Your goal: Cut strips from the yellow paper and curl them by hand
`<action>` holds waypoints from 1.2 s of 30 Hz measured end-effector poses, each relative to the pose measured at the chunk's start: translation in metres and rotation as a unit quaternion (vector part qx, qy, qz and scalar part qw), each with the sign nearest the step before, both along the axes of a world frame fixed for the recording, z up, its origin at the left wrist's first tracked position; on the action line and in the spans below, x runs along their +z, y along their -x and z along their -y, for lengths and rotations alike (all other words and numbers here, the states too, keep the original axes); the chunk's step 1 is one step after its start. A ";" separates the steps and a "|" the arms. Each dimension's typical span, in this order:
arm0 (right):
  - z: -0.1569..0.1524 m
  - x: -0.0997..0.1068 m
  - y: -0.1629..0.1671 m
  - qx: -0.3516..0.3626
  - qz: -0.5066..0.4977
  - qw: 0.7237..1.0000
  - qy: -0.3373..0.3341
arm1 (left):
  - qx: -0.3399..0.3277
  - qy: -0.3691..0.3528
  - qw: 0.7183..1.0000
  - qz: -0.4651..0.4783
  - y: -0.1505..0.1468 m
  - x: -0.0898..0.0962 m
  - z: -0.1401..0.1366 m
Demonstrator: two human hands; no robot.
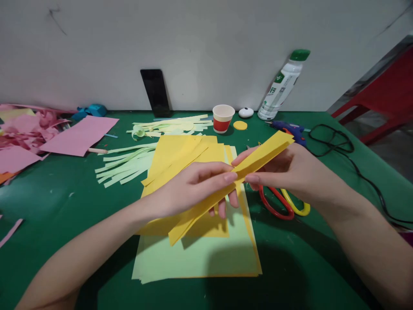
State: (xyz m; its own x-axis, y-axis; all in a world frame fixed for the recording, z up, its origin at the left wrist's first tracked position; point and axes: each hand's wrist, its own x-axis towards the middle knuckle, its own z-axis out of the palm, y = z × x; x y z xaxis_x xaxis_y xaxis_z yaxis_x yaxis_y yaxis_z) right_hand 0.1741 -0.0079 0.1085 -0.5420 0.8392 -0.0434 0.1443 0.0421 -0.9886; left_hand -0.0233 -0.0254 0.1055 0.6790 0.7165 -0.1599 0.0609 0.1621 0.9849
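A long folded strip of yellow paper (258, 160) slants up to the right across the middle of the view. My left hand (196, 185) pinches it near its centre, thumb on top and fingers beneath. Close beside that grip, my right hand (277, 168) holds the same strip between thumb and fingers. Below the hands lie yellow sheets (180, 150) with cut strips on top, over a stack of pale green paper (193, 258). Scissors with red and yellow handles (279, 211) rest on the table under my right hand, their blades mostly hidden.
Fringed green paper (129, 165) lies left of the stack. Pink paper (80, 135) is heaped further left. Along the wall stand a phone (155, 92), a paper cup (222, 119) and a leaning bottle (282, 88). A blue glue gun (290, 129) with a black cord (355, 165) lies right.
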 end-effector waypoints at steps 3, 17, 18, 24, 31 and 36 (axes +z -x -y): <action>0.001 -0.001 0.002 0.002 0.008 1.000 0.023 | 0.014 -0.025 0.999 -0.036 0.001 -0.001 0.000; -0.012 -0.001 -0.008 -0.161 -0.062 0.984 0.041 | -0.008 -0.154 0.977 -0.148 0.004 -0.004 -0.005; -0.012 -0.001 -0.009 -0.154 -0.053 0.986 0.041 | -0.012 -0.151 0.979 -0.135 0.004 -0.003 -0.005; -0.011 -0.005 -0.003 -0.082 0.010 0.995 0.061 | -0.036 -0.179 0.978 -0.102 0.004 -0.003 -0.005; -0.027 0.000 -0.016 -0.216 -0.061 0.972 0.064 | -0.061 -0.324 0.937 -0.119 0.012 0.004 -0.007; -0.042 0.006 -0.037 -0.336 -0.112 0.934 0.039 | -0.140 -0.293 0.937 -0.125 0.024 0.016 -0.009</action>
State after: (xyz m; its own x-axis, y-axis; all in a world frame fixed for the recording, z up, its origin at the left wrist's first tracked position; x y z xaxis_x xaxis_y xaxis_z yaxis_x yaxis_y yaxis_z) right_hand 0.2112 0.0345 0.1150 0.1027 0.9924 -0.0677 -0.0980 -0.0577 -0.9935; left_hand -0.0476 -0.0159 0.1214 0.8474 0.5304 0.0261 0.2616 -0.4598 0.8486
